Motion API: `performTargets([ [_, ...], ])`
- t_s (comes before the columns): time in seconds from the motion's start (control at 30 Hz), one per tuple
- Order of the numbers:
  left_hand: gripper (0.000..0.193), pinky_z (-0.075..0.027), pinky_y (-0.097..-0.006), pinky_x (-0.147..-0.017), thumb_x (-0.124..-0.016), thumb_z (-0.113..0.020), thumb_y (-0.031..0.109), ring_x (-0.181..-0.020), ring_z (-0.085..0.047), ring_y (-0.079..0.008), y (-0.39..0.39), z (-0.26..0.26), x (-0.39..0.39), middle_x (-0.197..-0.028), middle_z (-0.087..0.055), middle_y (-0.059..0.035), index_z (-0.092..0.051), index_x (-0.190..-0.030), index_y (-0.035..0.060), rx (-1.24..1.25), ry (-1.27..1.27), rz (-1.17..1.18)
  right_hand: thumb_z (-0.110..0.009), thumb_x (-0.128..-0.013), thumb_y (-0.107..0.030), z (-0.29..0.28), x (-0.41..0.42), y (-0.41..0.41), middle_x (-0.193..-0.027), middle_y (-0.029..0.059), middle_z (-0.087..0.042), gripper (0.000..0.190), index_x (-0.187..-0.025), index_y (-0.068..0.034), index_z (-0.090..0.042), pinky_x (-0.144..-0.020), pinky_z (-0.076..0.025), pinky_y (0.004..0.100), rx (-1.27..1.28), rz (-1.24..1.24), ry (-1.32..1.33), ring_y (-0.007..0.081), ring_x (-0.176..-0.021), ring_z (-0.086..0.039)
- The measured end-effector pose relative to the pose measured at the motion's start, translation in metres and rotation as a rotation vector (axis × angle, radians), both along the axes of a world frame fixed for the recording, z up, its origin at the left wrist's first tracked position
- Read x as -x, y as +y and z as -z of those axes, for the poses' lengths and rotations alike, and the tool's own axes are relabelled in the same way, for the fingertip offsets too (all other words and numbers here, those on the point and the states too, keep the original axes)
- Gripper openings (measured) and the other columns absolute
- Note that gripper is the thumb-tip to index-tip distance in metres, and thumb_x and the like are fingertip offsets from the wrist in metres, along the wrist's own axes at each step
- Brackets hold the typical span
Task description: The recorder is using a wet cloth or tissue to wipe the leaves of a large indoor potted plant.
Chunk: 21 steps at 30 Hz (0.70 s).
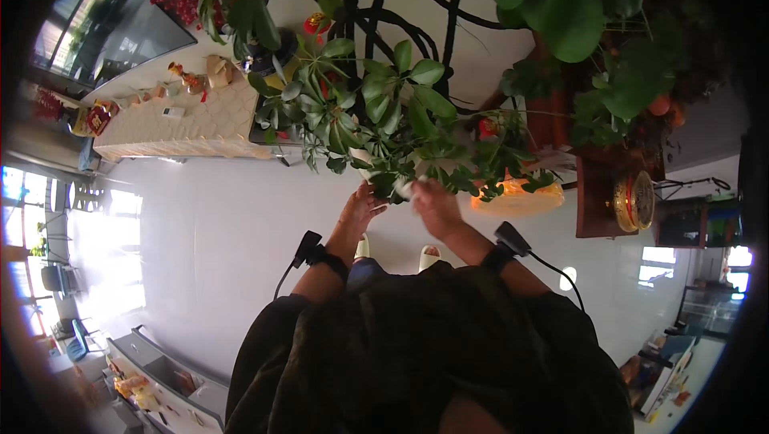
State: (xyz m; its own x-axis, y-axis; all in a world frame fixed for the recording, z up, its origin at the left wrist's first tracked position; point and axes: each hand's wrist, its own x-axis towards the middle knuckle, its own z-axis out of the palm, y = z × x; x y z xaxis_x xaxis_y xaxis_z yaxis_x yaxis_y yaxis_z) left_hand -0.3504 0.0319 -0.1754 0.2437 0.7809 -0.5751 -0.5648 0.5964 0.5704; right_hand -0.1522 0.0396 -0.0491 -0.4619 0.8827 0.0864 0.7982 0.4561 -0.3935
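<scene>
A leafy green potted plant (384, 103) with glossy oval leaves, probably a schefflera, spreads before me. At its lower leaves is my left hand (358, 210), palm turned inward and fingers partly behind the foliage. Whether it grips a leaf cannot be made out. My right hand (437, 205) is slightly blurred and pinches a small white cloth or tissue (405, 188) against the low leaves, to the right of my left hand. Each wrist wears a black strap with a small device and a cable.
Thick black twisted stems (384, 13) rise behind the leaves. Left stands a long cabinet (210, 115) with ornaments and a television (144, 31). An orange-cream rounded object (519, 195) and a dark red wooden piece (595, 205) are at right. Glossy pale floor (240, 223) lies below.
</scene>
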Motion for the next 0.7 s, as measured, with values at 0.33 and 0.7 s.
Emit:
performTargets([
  [0.33, 0.043, -0.044, -0.0390, -0.080, -0.087, -0.049, 0.043, -0.091, -0.053, -0.0177, -0.002, -0.027, -0.034, -0.104, -0.055, -0.0024, -0.049, -0.116, 0.0116, 0.012, 0.097, 0.099, -0.057, -0.074, -0.007, -0.004, -0.009, 0.013, -0.089, 0.0170, -0.054, 0.019, -0.092, -0.005, -0.053, -0.064, -0.051, 0.0369, -0.035, 0.088, -0.224, 0.0311, -0.076, -0.060],
  [0.7, 0.030, -0.043, -0.0286, -0.064, -0.084, -0.044, 0.018, -0.071, -0.051, -0.0125, -0.002, 0.075, -0.023, -0.083, -0.059, -0.0015, -0.058, -0.110, 0.0092, -0.134, 0.673, 0.008, -0.055, -0.076, -0.013, -0.066, 0.050, 0.010, -0.085, 0.0137, -0.052, 0.024, -0.099, -0.008, -0.055, -0.062, -0.048, 0.0398, -0.027, -0.146, 0.098, 0.0317, -0.073, -0.057],
])
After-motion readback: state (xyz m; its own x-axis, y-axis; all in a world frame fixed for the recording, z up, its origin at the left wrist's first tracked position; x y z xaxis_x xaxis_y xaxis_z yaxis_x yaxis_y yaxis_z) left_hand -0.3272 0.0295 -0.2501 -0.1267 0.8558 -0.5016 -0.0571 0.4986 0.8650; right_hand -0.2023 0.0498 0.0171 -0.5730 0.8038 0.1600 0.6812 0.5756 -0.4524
